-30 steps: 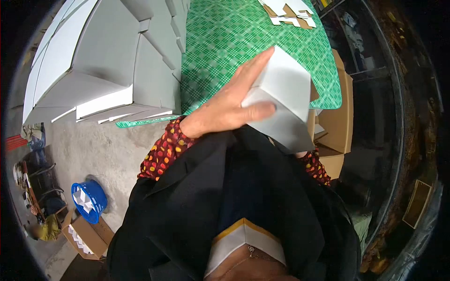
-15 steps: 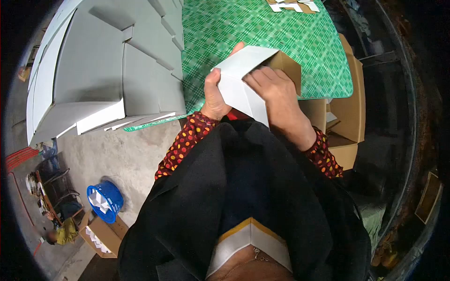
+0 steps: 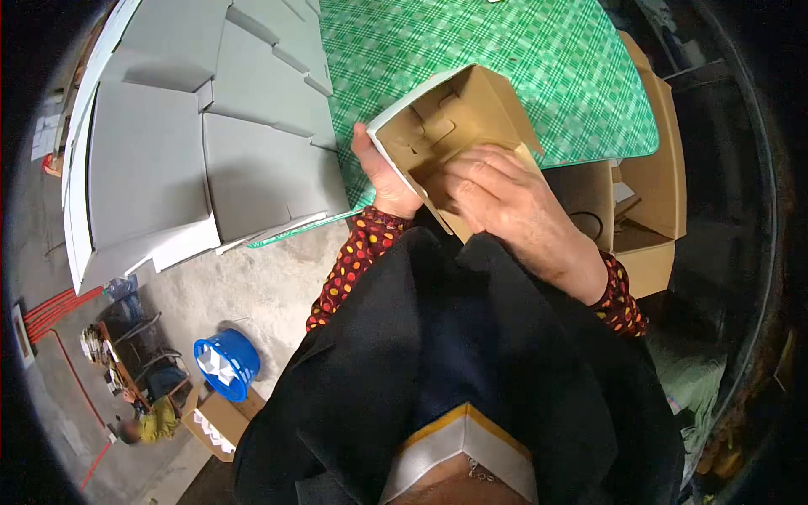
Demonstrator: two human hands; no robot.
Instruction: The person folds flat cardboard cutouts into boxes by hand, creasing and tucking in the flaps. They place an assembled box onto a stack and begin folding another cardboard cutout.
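Note:
A small carton (image 3: 497,101), white outside and brown inside, is tilted in front of my chest with its open side facing me. My left hand (image 3: 384,172) holds it from the left, the thumb at its edge and the other fingers hidden behind it. At the carton's opening is my right hand (image 3: 513,198), its bent fingers reaching inside against the lower part; the fingertips are hidden. White boxes (image 3: 269,164) stand in rows at the left, on the green checked tablecloth (image 3: 581,93).
A large brown carton (image 3: 673,160) with scraps inside stands right of the table. On the floor at lower left are a blue basket (image 3: 242,358) of white pieces and an open brown box (image 3: 220,414). A person (image 3: 158,421) is beyond them.
The carton has turned so its open brown inside faces me more fully. My right hand is lower at its opening. The view has shifted, and the white pieces at the table's far end are nearly out of frame.

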